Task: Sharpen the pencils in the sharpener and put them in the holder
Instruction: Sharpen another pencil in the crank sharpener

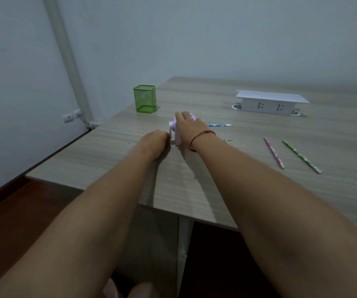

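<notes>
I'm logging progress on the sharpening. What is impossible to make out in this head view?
1. Head view: the sharpener, mostly covered by the right hand gripping it.
2. Head view: the crank, largely behind the left hand; the grip cannot be seen.
3. Head view: the blue pencil, its tip end behind the right hand.
4. Head view: the pink pencil and green pencil, tips too small to judge sharpness.

A: Where's the sharpener [177, 134]?
B: Lilac, upright on the surface [194, 179], blue pencil [219, 125] sticking from its right side.
A: Others?
B: Flat, further right: pink pencil [274, 152], green pencil [301, 157]. Green mesh holder [145, 99] upright behind.
</notes>
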A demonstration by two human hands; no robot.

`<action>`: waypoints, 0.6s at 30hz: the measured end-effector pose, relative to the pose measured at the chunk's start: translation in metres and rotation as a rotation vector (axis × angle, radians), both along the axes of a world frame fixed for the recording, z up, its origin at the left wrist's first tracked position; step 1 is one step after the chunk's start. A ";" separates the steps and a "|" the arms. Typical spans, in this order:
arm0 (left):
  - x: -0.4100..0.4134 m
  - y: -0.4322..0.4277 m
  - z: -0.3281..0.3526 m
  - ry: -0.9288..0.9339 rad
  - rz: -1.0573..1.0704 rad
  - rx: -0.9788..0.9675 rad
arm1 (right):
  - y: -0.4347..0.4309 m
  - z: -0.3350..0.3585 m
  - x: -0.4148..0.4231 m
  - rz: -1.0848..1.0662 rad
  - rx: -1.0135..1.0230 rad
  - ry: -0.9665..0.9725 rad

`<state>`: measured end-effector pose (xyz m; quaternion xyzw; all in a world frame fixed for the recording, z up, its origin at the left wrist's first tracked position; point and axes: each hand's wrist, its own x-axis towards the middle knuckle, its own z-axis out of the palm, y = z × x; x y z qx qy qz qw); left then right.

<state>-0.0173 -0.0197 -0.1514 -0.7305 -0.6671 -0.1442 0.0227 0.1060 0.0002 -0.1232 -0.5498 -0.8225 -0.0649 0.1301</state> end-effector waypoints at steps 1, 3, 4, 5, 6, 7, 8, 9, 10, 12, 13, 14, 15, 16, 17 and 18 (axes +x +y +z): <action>-0.001 0.001 -0.001 -0.019 -0.002 0.000 | -0.002 0.002 0.004 0.028 0.005 0.000; -0.003 0.003 -0.003 -0.063 -0.002 -0.007 | -0.007 0.010 0.013 0.062 -0.029 0.004; -0.005 0.004 -0.004 -0.091 0.001 -0.009 | -0.008 0.014 0.017 0.051 -0.037 0.032; -0.006 0.004 -0.005 -0.120 0.010 -0.010 | -0.008 0.016 0.020 0.026 -0.042 0.067; -0.007 0.003 -0.006 -0.147 0.019 -0.008 | -0.006 0.017 0.022 -0.004 -0.048 0.101; -0.007 0.003 -0.006 -0.169 0.025 -0.002 | -0.006 0.017 0.024 -0.031 -0.053 0.119; -0.008 0.003 -0.007 -0.185 0.027 0.000 | -0.006 0.017 0.026 -0.055 -0.050 0.109; -0.007 0.002 -0.006 -0.196 0.030 -0.006 | -0.007 0.017 0.027 -0.076 -0.024 0.075; -0.006 0.002 -0.005 -0.206 0.033 -0.015 | -0.009 0.018 0.027 -0.099 0.024 0.025; -0.004 0.002 -0.002 -0.223 0.039 -0.019 | -0.012 0.021 0.027 -0.135 0.107 -0.064; -0.002 0.002 0.000 -0.236 0.040 -0.006 | -0.013 0.023 0.028 -0.148 0.115 -0.088; -0.001 0.001 0.004 -0.258 0.040 0.023 | -0.013 0.023 0.029 -0.164 0.104 -0.106; 0.001 0.000 0.007 -0.285 0.041 0.060 | -0.012 0.024 0.031 -0.185 0.079 -0.118; 0.004 0.000 0.011 -0.308 0.043 0.102 | -0.013 0.023 0.034 -0.207 0.052 -0.125; 0.007 -0.001 0.017 -0.327 0.046 0.142 | -0.014 0.023 0.038 -0.223 0.032 -0.129; 0.011 -0.002 0.022 -0.342 0.044 0.180 | -0.015 0.023 0.042 -0.225 0.021 -0.127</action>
